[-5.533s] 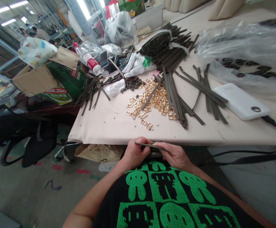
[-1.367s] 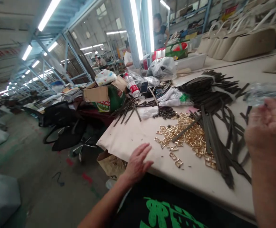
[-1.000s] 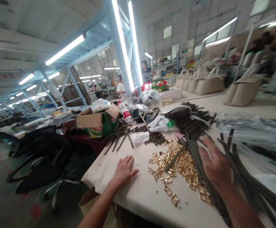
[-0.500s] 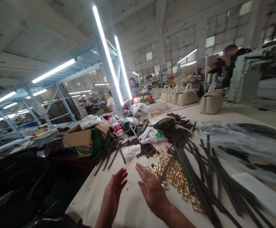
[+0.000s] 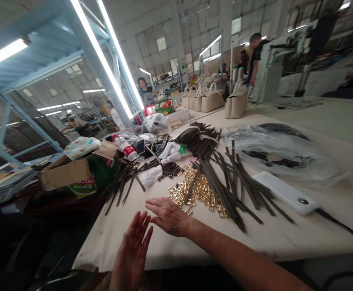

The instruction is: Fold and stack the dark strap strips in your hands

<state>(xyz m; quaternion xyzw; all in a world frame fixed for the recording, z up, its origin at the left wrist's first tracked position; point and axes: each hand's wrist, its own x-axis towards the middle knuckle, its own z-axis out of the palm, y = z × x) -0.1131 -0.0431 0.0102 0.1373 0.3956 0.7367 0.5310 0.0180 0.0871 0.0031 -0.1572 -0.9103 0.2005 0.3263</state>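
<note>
My left hand (image 5: 134,246) is over the table's front edge, palm turned inward and fingers stretched out, holding nothing. Close beside it, my right hand (image 5: 168,216) reaches in from the right with straight fingers, also bare. The fingertips of the two hands nearly meet; whether they touch I cannot tell. Just beyond my right hand lies a pile of gold metal buckles (image 5: 200,186). Dark strap strips (image 5: 221,190) spread across and beside the buckles. Small black pieces (image 5: 168,170) form a heap behind them, next to a crumpled white wrapper (image 5: 150,176).
A bundle of dark strips (image 5: 199,137) lies farther back. A white power bank (image 5: 285,192) with a cable and a clear plastic bag (image 5: 279,149) are at right. A cardboard box (image 5: 67,176), bottle (image 5: 126,149) and phone (image 5: 140,146) stand left. Beige handbags (image 5: 212,100) and co-workers are behind.
The view has swung to the right, bringing the whole power bank and its cable in. My hands have come closer together, and my right hand now lies more sideways.
</note>
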